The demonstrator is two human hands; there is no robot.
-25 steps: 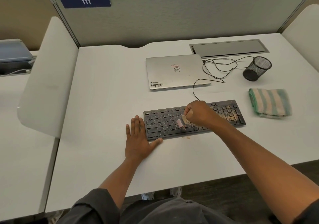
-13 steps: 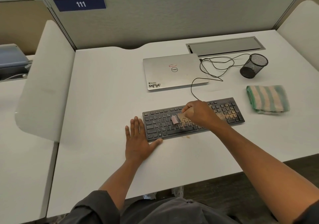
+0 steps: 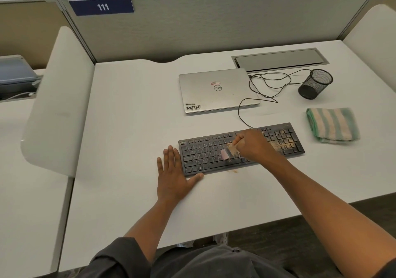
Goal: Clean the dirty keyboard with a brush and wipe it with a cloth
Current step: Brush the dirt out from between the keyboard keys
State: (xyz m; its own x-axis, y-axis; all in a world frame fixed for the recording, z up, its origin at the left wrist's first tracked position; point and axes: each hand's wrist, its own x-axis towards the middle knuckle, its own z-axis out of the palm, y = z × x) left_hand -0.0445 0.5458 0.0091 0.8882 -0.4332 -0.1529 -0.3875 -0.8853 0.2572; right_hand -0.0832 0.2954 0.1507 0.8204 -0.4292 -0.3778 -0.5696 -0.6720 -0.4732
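Note:
A black keyboard [image 3: 205, 153] lies on the white desk [image 3: 132, 127], with brown dust on its number pad at the right end. My right hand [image 3: 252, 144] is shut on a small brush [image 3: 228, 152] whose pink bristles touch the middle keys. My left hand [image 3: 173, 174] lies flat on the desk against the keyboard's left front corner, thumb along its front edge. A few crumbs [image 3: 232, 171] sit on the desk just in front of the keyboard. A folded green-and-white striped cloth [image 3: 333, 125] rests to the right of the keyboard.
A closed silver laptop [image 3: 216, 90] sits behind the keyboard, with a black cable [image 3: 265, 89] looping beside it. A black mesh pen cup [image 3: 315, 84] lies tipped at the back right. A grey cable hatch [image 3: 278, 60] is set into the desk. Partition panels stand behind and at both sides.
The brush has swept back and forth a little over the middle keys. My left hand has stayed flat at the keyboard's left corner.

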